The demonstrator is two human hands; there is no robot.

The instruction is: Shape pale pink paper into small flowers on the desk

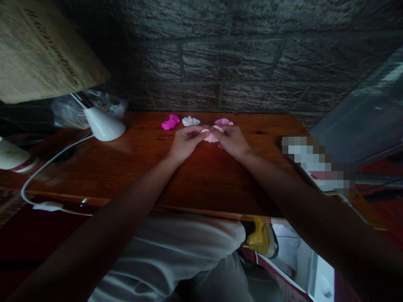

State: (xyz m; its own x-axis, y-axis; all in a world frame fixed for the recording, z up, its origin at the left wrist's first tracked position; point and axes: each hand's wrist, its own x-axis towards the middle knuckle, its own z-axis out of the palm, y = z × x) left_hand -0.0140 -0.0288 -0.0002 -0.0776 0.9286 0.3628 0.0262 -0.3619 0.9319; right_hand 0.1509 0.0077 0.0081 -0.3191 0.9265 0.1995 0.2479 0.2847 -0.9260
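Note:
My left hand [185,142] and my right hand [232,140] meet over the far middle of a reddish wooden table [201,176]. Both pinch a small pale pink folded piece [210,135] between their fingertips. Just beyond the hands lie three similar small pieces: a bright magenta one [170,122], a white one [190,121] and a light pink one [223,121]. What the pieces are made of is unclear in the dim light.
A white lamp base [103,125] with its beige shade [40,50] stands at the left, its white cable [40,172] trailing off the table edge. A crumpled plastic bag [67,111] sits behind it. A stone-patterned wall [239,63] backs the table. Papers [317,163] lie at right.

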